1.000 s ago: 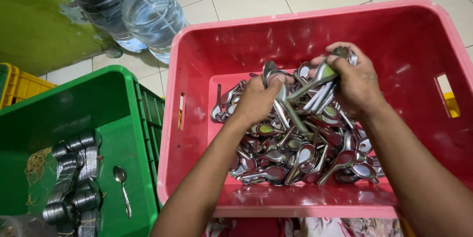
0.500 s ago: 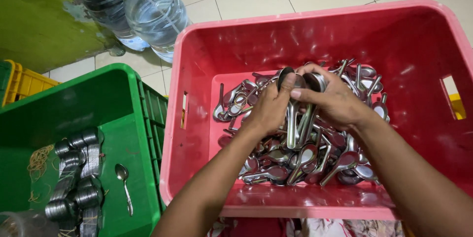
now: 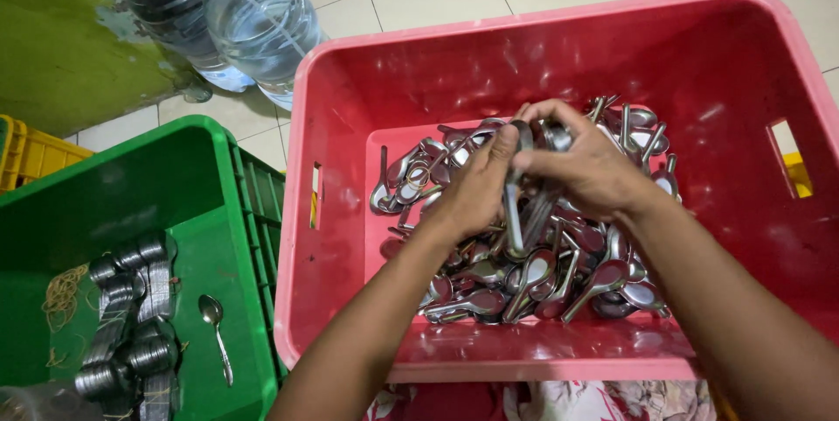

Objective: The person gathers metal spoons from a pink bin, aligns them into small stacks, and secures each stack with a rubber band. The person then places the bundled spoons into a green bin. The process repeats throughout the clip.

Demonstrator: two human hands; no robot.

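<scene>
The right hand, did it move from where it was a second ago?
Yes. The right hand drew in from near the red crate's far-right wall toward its middle, meeting the left hand on a bunch of spoons.

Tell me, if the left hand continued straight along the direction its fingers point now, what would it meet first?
The left hand points up and rightward at the upright bunch of metal spoons it already touches, with the right hand gripping them just beyond. Depth is unclear.

no packages, labels, signs, screens
</scene>
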